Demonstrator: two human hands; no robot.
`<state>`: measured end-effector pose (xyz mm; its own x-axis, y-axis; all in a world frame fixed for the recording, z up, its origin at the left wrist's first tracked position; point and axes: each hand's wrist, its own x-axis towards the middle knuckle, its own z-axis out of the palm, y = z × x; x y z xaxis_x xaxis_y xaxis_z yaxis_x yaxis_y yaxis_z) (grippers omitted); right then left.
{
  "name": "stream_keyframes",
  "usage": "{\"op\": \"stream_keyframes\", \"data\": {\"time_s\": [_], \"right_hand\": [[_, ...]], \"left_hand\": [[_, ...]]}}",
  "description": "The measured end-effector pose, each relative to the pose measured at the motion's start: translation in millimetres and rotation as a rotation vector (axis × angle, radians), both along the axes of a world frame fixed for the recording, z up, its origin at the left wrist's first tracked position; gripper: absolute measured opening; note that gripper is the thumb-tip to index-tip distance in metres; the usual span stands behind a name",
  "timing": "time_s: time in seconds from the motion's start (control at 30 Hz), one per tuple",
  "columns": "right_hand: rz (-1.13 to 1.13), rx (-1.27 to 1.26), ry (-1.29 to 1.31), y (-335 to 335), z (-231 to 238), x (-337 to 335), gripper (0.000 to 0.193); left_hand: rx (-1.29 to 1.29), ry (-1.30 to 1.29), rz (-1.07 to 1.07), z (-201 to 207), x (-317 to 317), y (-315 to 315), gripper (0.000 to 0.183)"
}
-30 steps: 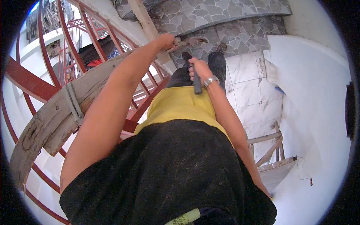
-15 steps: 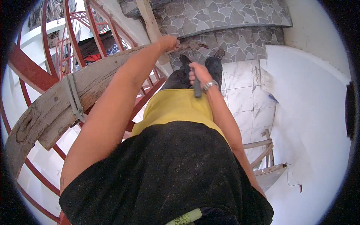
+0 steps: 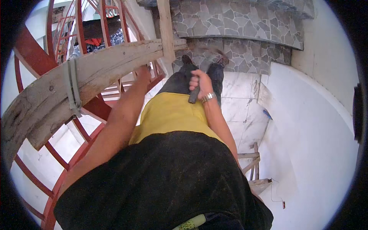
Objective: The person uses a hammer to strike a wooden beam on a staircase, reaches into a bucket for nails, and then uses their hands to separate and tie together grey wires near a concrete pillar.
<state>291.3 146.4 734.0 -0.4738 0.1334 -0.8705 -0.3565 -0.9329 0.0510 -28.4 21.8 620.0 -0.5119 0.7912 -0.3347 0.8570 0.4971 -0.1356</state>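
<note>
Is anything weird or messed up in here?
Yes, a bit: the wooden plank by the red railing looks rough and stained, with a grey band across it, like a makeshift addition. A small blue thing lies alone by the white wall, too small to name.

The shirt [image 3: 165, 172] was black on its near part, yellow across its far part, with short black sleeves [image 3: 82, 199]. Dark trousers [image 3: 177, 82]; a silver linked watch [image 3: 208, 97] beside the right hand [image 3: 200, 81].
</note>
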Motion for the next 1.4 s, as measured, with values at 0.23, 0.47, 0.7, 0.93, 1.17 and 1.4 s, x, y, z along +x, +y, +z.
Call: {"op": "stream_keyframes", "data": {"time_s": [0.23, 0.47, 0.7, 0.93, 1.17, 1.4], "right_hand": [[0.034, 0.307, -0.279, 53, 52, 97, 0.025], [-0.084, 1.128, -0.967, 78, -4, 132, 0.024], [0.360, 0.076, -0.033, 4, 35, -6, 0.033], [0.192, 0.280, -0.291, 33, 42, 118, 0.035], [0.210, 0.465, -0.554, -13, 61, 183, 0.024], [0.540, 0.430, -0.783, -7, -2, 214, 0.030]], "left_hand": [[0.442, -0.672, 0.355, 49, -89, 92, 0.046], [0.459, -0.696, 0.328, 49, -64, 106, 0.047], [0.501, -0.677, 0.353, 52, -63, 97, 0.049], [0.553, -0.699, 0.375, 41, -61, 97, 0.051], [0.573, -0.676, 0.412, 37, -62, 91, 0.052], [0.600, -0.659, 0.475, 16, -57, 94, 0.054]]}}
